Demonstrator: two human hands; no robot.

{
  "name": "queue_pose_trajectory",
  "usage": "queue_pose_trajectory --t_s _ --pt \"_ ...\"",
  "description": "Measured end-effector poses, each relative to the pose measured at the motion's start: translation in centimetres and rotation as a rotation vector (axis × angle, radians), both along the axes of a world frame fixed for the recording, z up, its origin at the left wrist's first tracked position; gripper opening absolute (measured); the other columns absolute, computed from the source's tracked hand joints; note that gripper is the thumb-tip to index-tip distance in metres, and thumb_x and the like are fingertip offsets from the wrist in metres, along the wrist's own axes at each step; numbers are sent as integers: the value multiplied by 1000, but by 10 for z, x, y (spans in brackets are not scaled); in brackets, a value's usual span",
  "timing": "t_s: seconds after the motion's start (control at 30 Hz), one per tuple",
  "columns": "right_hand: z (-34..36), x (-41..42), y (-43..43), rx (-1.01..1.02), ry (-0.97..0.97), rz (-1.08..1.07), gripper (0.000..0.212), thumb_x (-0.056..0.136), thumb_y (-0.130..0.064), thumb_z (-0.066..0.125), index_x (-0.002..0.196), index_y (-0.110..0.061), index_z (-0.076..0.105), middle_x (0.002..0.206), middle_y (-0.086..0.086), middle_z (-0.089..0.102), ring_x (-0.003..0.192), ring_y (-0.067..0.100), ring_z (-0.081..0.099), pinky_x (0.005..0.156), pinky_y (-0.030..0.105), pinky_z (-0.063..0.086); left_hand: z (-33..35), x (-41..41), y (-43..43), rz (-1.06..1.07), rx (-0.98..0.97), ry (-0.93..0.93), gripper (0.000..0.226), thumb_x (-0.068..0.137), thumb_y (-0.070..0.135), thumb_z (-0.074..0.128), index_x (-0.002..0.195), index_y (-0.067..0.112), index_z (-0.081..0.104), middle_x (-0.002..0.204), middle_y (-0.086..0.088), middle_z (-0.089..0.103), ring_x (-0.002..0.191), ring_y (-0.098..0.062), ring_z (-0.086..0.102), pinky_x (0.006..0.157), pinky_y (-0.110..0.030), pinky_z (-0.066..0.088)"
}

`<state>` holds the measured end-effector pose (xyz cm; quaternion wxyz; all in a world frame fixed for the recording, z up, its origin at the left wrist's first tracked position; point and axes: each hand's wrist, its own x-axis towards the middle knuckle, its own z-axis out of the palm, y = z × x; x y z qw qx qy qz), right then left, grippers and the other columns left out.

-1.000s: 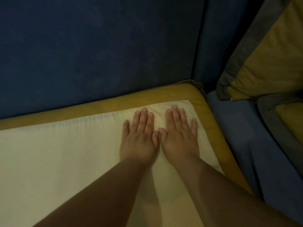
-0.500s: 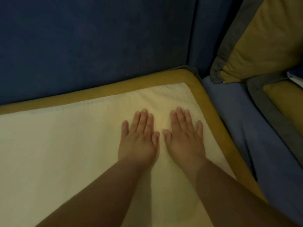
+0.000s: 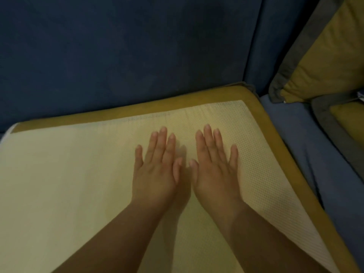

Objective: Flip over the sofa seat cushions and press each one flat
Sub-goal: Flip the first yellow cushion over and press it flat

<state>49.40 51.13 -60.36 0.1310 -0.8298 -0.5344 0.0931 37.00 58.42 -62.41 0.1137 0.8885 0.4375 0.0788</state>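
Head view, looking straight down at the seat cushion (image 3: 69, 174), lying pale mesh side up on the sofa, mustard border (image 3: 177, 104) tucked against the blue sofa back (image 3: 118, 56). Flipped already by the look of it, and now at the pressing-flat stage.

Biggest risk, guessing here: leaning too hard toward the right edge and shoving the whole cushion sideways onto the bare blue base (image 3: 315, 158), or tipping that edge down with nothing beside it to stop the slide. Also easy to squash only this one patch near the rear right corner and leave the left and near parts puffy, so not really flat. Possibly rucking up the mesh too, if dragged rather than pressed. And two more cushions (image 3: 325, 56) propped and stacked over on the right, well apart from the hands, looking not yet dealt with, so easy to forget.

As for the grip: none, really. Left hand (image 3: 155, 174) and right hand (image 3: 214, 174) side by side, palms down on the mesh, fingers (image 3: 160, 142) straight and slightly spread, thumbs nearly meeting in the middle without clearly touching. Holding nothing, pinching nothing, just lying flat on the fabric. Hard to tell how much weight behind them; no obvious dent around the palms.
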Motion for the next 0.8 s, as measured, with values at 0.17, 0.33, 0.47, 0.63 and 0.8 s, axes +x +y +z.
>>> queue_pose_trajectory --t_s 0.17,0.33,0.47,0.63,0.8 --pt "-44 -45 -8 -107 -33 88 62 100 -45 16 155 -16 15 163 3 9 150 21 3 115 50 6 -20 -41 -16 41 -116 185 62 92 46 -11 149 26 -19 156 5 -28 140 -10 -33 118 -41 -12" --pt "-48 -42 -7 -144 -73 98 66 95 -47 4 155 -20 5 163 -3 -4 149 16 -10 117 48 -4 -25 -40 -11 38 -95 186 64 90 45 -12 150 24 -17 157 4 -26 141 -12 -30 118 -42 -12" --pt "-39 -45 -8 -229 -70 95 69 85 -49 -15 149 -24 -20 158 -6 -26 142 11 -31 117 45 -15 -18 -42 -11 32 -145 160 62 94 45 -6 152 23 -10 159 3 -20 143 -12 -25 118 -41 -11" --pt "-9 -75 10 -202 -15 64 62 102 -42 13 150 -24 -21 156 -4 -33 141 12 -33 116 47 -16 6 -80 6 67 -165 138 58 99 46 -1 150 23 -16 157 4 -26 142 -11 -28 118 -39 -13" --pt "-11 -147 28 -78 8 200 61 98 -45 3 146 -25 -29 151 -5 -41 137 12 -39 113 45 -22 -4 -161 3 183 -90 159 68 86 54 -20 148 24 -23 155 5 -31 139 -9 -33 117 -42 -15"
